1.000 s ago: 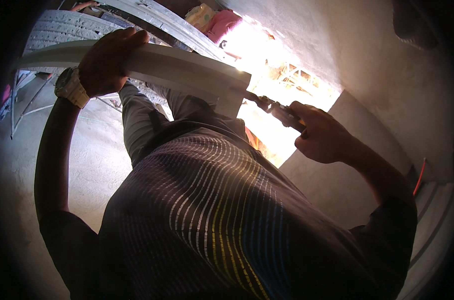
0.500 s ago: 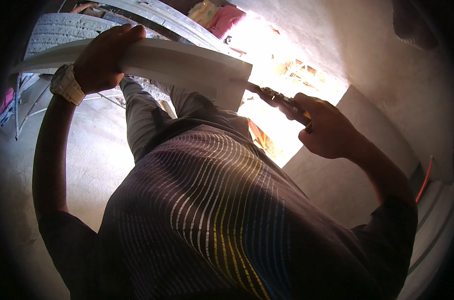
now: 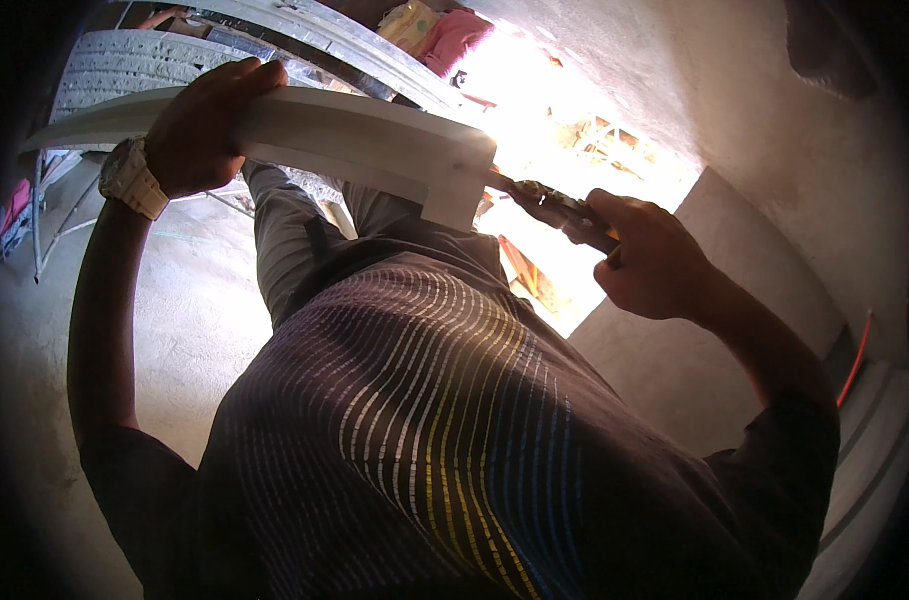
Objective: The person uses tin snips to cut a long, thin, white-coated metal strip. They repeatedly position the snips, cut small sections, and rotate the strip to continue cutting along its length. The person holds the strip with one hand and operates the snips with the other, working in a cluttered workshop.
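A long, pale channel-like strip (image 3: 345,130), apparently sheet metal, stretches across in front of my body. My left hand (image 3: 200,125), with a pale watch on its wrist, is wrapped over it left of the middle. At the strip's right end a squarish flap (image 3: 455,200) hangs below its lower edge. My right hand (image 3: 655,260) is closed round the handles of dark tin snips (image 3: 550,203). Their jaws point left and meet the strip's right end; glare hides how far they bite.
Perforated grey metal planks (image 3: 135,65) and a long rail (image 3: 345,45) lie at the far left. A pink cloth bundle (image 3: 455,40) sits beyond, beside strong glare. The wall (image 3: 765,130) rises on the right, with a red tube (image 3: 855,360) near it.
The strip's right end has shifted slightly down and left, and the snips have come a little left with it. Both hands keep their grip.
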`<state>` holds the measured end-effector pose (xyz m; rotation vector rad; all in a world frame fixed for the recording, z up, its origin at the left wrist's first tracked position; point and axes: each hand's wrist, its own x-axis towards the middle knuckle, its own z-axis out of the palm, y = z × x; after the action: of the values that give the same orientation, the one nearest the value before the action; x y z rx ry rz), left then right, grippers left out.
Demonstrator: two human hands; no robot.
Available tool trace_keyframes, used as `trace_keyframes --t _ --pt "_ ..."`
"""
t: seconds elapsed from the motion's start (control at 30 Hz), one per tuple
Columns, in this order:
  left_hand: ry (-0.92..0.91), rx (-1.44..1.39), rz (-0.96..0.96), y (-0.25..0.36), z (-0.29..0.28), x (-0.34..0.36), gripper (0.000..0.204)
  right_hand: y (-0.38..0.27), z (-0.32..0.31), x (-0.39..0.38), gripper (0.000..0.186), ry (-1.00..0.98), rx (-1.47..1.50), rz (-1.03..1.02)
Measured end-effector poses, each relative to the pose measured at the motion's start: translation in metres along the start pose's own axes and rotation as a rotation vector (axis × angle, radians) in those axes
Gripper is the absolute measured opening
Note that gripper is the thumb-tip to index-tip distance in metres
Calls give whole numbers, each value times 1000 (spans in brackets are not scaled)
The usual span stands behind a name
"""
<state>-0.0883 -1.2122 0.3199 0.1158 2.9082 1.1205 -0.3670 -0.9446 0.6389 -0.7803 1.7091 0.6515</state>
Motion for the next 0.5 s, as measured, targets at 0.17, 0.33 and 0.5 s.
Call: trace_keyframes --t 0.17,0.33,0.5 --pt "45 -3 6 0 3 2 95 3 3 0 39 46 -40 -52" --pt "-42 -71 -2 -1 2 6 95 2 3 -1 38 34 -33 -1" --pt "-1 -77 31 2 1 6 93 3 3 1 38 45 -56 -16"
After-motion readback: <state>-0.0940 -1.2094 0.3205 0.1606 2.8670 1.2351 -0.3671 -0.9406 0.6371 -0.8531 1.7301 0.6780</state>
